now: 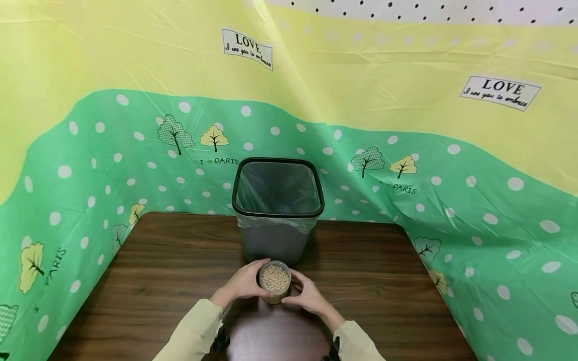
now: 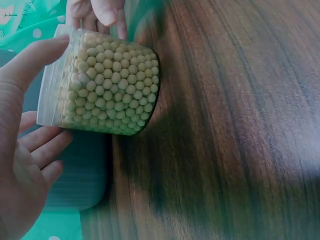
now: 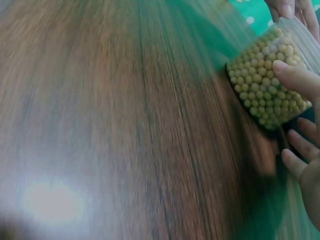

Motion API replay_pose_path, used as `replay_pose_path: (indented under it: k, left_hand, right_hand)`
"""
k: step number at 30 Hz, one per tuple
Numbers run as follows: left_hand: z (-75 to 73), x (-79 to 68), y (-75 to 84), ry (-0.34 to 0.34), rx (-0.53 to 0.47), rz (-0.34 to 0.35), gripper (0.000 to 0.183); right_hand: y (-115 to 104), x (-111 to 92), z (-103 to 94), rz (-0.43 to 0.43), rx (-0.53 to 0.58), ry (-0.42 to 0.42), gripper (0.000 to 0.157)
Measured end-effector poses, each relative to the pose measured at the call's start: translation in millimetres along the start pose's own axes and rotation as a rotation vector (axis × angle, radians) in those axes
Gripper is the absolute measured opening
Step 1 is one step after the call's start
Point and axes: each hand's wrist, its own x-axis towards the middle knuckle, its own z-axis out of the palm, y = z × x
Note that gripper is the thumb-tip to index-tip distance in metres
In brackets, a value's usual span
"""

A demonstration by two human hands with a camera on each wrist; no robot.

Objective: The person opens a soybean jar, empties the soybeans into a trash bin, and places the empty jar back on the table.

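Note:
A clear plastic jar of soybeans (image 1: 275, 279), full of pale round beans, stands upright on the table with a translucent lid or collar at its top. My left hand (image 1: 246, 281) curves round its left side. In the left wrist view the thumb lies against the collar, with the fingers (image 2: 47, 145) on the far side. From the right, my right hand (image 1: 310, 296) holds the jar lower down. Its thumb (image 3: 295, 80) presses on the clear wall in the right wrist view, and the other fingers curl behind.
Right behind the jar stands a grey waste bin (image 1: 273, 240) with a black rim and a clear liner. The dark wood table (image 1: 180, 260) meets a green and yellow patterned curtain (image 1: 135, 125) at the back and both sides.

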Motion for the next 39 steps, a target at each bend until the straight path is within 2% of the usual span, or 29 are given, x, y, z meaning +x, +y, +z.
replay_pose_path:
  k: [6,9,12,17,19,21,24,26,30,36,39]
  left_hand:
    - [1.3,3.1,-2.3,-0.01,-0.07,-0.004,0.086]
    - [2.6,4.1,-3.4,0.0,-0.159,-0.012,0.082]
    - [3.1,2.3,-4.3,0.002,-0.283,-0.029,0.079]
    - [-0.5,-4.9,-2.1,-0.008,-0.508,-0.058,0.077]
    - [-8.4,-8.0,4.6,-0.009,-0.584,-0.063,0.077]
    - [-18.4,-10.5,12.8,-0.01,-0.644,-0.06,0.076]
    - [-31.3,-12.9,21.5,-0.012,-0.723,-0.018,0.076]
    - [-36.7,-13.3,24.1,-0.015,-0.777,0.025,0.076]
    - [-46.6,-13.9,31.7,-0.021,-0.886,0.094,0.08]
    - [-54.1,-12.7,42.8,-0.006,-1.015,0.161,0.082]
    - [-55.7,-11.7,46.2,0.008,-1.048,0.176,0.084]
  right_hand:
    - [2.1,7.9,5.4,-0.06,0.042,-0.048,0.08]
    - [3.0,10.8,6.7,-0.039,0.091,-0.068,0.083]
    - [0.8,11.4,7.8,-0.053,0.069,-0.079,0.083]
    - [-32.5,7.4,4.4,-0.077,-0.06,-0.052,0.08]
    - [-55.3,5.5,0.9,-0.062,-0.068,-0.046,0.078]
    - [-61.8,5.4,-1.9,-0.073,-0.07,-0.028,0.077]
    - [-64.1,6.0,-5.8,-0.121,-0.067,0.01,0.076]
    - [-61.0,7.1,-8.0,-0.186,-0.077,0.046,0.076]
    - [-81.5,7.4,-13.9,-0.265,-0.06,0.075,0.076]
    - [-119.9,6.6,-21.4,-0.301,0.029,0.081,0.072]
    - [-129.7,7.5,-23.6,-0.31,0.072,0.076,0.071]
